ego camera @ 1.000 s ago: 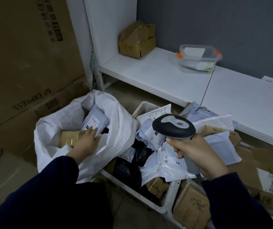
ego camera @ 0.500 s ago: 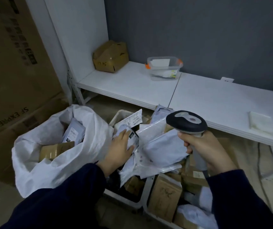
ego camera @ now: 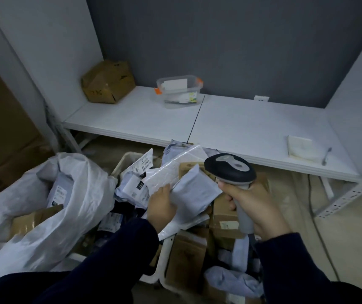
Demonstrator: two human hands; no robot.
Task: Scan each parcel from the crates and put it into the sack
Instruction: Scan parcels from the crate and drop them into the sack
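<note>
Grips a grey poly mailer (ego camera: 194, 191) in the left hand (ego camera: 161, 208), thumb on its left edge, just above the heaped white crates (ego camera: 164, 254). Wraps the right hand (ego camera: 257, 208) round the handle of a barcode scanner (ego camera: 230, 170) — head just right of the mailer. To the left of the crates — an open white woven sack (ego camera: 88, 194), already holding a grey parcel (ego camera: 58, 194) and a brown box (ego camera: 33, 219).

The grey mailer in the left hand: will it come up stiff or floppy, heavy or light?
Probably floppy: the grey mailer is thin, wrinkled plastic film. Likely light, since the left hand grips it by one edge. Smooth film may slip.
</note>
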